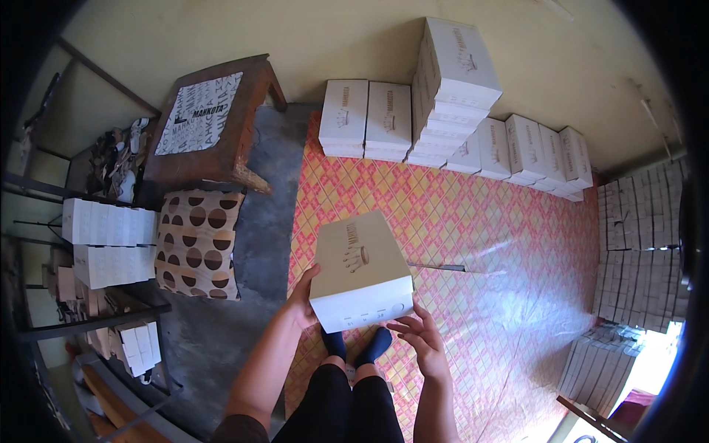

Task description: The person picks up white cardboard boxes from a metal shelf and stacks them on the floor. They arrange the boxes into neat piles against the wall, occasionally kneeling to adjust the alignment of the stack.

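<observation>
A white lidded cardboard box with a gold crown print is held up over the floor, its short end facing me. My left hand grips its left side, thumb on the edge and the other fingers hidden behind and under it. Close to the box's lower right corner is my right hand, palm turned up and fingers apart. Its fingertips reach the corner; whether they bear any weight I cannot tell. Behind the box, a thin object with a dark handle lies on the patterned floor mat.
Similar boxes line the far wall, with a taller stack among them. More stacks fill the right side. On the left are a brown wooden table, a dotted cushion, white boxes and a metal rack.
</observation>
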The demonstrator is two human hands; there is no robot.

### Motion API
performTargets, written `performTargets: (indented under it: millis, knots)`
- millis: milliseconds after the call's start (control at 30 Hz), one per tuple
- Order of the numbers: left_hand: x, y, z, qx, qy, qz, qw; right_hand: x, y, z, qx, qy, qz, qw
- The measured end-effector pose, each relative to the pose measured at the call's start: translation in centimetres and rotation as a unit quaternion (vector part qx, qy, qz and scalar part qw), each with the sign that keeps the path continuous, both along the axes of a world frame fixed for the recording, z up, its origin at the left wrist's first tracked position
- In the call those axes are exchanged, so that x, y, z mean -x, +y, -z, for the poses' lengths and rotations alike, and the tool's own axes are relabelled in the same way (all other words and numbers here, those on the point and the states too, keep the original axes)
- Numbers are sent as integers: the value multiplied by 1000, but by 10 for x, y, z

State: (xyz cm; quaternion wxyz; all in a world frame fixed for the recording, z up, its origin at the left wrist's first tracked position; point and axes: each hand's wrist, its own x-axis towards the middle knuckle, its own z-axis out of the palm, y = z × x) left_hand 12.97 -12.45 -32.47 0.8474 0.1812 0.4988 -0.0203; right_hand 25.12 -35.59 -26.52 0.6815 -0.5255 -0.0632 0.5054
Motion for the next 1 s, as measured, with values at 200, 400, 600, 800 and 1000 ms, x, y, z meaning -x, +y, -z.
performTargets:
  millis: [200, 400, 600, 800, 1000]
  knots:
    - [1, -16, 47, -36, -41, -34, 998, -12, -12, 64, 18, -9, -10, 1000]
    - [16, -22, 115, -55, -72, -41, 995, -15, -14, 134, 22, 12, -3, 1000]
    - [30, -34, 144, -89, -19, -47, 995, -10, -11, 162, 106, 40, -3, 994]
    - [25, -33, 121, -80, -18, -30, 996, -6, -8, 167, 121, 53, -2, 991]
    - [0, 3, 112, -25, 26, -17, 999, -34, 38, 141, 167, 27, -39, 985]
